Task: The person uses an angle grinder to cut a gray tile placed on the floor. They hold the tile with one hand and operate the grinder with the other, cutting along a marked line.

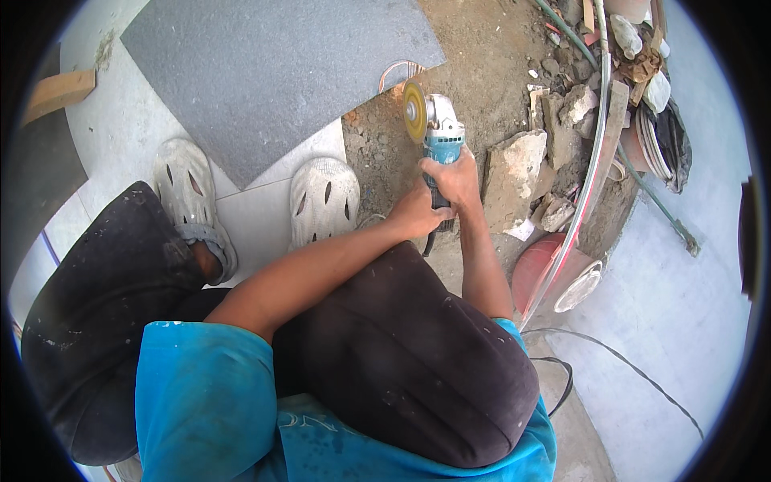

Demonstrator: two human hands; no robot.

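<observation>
Both my hands are closed on an angle grinder (443, 146) with a teal body and a silver head. My left hand (418, 210) wraps the dark rear end of its body, and my right hand (458, 178) grips the body just behind the head. A yellow disc (415, 111) sits on the grinder's left side, upright and edge-on to the ground. Just left of the disc lies the corner edge of a large dark grey tile (281, 72). Whether the disc touches the tile I cannot tell.
Broken rubble chunks (518, 173) lie on bare sandy ground to the right. A long pale strip (590, 153) runs past a tipped reddish bucket (542, 269). My shoes (324, 201) stand on light floor tiles below the grey tile. A black cable (634, 365) trails at the lower right.
</observation>
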